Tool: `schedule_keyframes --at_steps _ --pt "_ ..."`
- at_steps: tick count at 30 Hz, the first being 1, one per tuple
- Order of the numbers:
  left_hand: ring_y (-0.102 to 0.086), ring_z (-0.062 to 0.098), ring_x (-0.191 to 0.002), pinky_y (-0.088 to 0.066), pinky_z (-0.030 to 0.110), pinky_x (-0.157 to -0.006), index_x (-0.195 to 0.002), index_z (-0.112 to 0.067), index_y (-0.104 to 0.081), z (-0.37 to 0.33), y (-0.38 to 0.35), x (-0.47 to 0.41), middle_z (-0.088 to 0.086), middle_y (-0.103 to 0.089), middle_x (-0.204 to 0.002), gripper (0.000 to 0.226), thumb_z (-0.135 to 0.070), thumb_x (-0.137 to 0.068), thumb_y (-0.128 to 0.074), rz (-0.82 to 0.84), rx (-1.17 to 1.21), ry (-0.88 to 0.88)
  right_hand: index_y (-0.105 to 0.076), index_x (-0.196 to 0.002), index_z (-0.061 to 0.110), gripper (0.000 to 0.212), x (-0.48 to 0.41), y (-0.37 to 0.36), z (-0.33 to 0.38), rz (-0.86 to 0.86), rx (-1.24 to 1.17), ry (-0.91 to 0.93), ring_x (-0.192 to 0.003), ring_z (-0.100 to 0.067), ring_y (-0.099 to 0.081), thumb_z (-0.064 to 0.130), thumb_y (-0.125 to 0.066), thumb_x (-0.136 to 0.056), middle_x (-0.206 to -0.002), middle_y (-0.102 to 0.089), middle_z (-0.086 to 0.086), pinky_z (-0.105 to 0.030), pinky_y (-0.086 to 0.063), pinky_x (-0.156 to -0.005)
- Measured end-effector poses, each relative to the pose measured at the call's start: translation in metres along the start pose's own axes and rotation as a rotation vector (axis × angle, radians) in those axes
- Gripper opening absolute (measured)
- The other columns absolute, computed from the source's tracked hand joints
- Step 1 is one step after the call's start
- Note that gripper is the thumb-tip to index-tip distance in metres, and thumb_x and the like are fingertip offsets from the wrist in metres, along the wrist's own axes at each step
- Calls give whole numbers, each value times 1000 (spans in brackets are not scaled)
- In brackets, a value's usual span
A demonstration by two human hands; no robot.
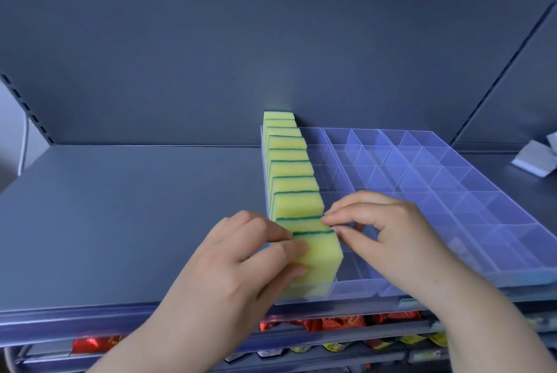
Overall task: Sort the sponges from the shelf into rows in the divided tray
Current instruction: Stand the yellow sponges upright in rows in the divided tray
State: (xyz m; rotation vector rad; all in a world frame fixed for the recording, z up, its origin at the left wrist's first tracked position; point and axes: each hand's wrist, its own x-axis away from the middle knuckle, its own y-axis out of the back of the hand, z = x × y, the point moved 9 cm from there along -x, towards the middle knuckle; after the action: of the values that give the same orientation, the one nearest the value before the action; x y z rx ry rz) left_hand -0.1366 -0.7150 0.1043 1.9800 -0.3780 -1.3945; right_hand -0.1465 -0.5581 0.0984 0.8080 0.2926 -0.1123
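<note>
front sponge (316,261) sits between both hands (241,255), touching.

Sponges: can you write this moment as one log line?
left hand: holds front sponge | right hand: pinches its top corner | tray: sponges in left row
</note>
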Motion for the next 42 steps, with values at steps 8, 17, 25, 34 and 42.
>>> schedule_keyframes --at_steps 8,17,25,34,42 --pt "-55 18 -82 -47 33 -69 -108 -21 -60 -3 -6 3 -4 -57 -97 17 -28 -92 -58 45 41 -1 -74 -93 28 28 4 -4 -2 -31 -19 -15 -84 6 -57 3 -67 -80 -94 -63 23 -6 -42 -73" --pt "-57 23 -80 -47 37 -65 -106 -14 -65 -4 -5 4 4 -58 -95 18 -25 -95 -56 24 -20 -26 -73 -83 30 24 -1 -4 -6 -58 -20 -17 -76 -8 -62 7 -67 -82 -88 -67 18 -15 -47 -71" --pt "-57 23 -80 -47 38 -65 -108 -15 -63 -7 -3 3 6 -63 -95 18 -25 -95 -55 38 -4 -38 -72 -86 28 14 -10 -5 -9 43 40 -121 -79 8 -57 16 -67 -83 -80 -65 20 -5 -40 -71" --pt "-56 19 -82 -46 35 -65 -106 -17 -63 -9 -1 1 1 -65 -93 16 -21 -91 -62 35 28 -47 -70 -84 18 12 -19 -7 0 78 150 -45 -79 13 -51 14 -59 -88 -78 -57 19 -2 -36 -70" --pt "-54 19 -79 -46 33 -67 -100 -14 -61 -11 5 1 2 -64 -90 29 1 -78 -68 14 -13 -31 -66 -82 18 12 -20 -5 -9 -27 142 -57 -76 8 -51 12 -59 -88 -72 -54 19 -3 -36 -66"
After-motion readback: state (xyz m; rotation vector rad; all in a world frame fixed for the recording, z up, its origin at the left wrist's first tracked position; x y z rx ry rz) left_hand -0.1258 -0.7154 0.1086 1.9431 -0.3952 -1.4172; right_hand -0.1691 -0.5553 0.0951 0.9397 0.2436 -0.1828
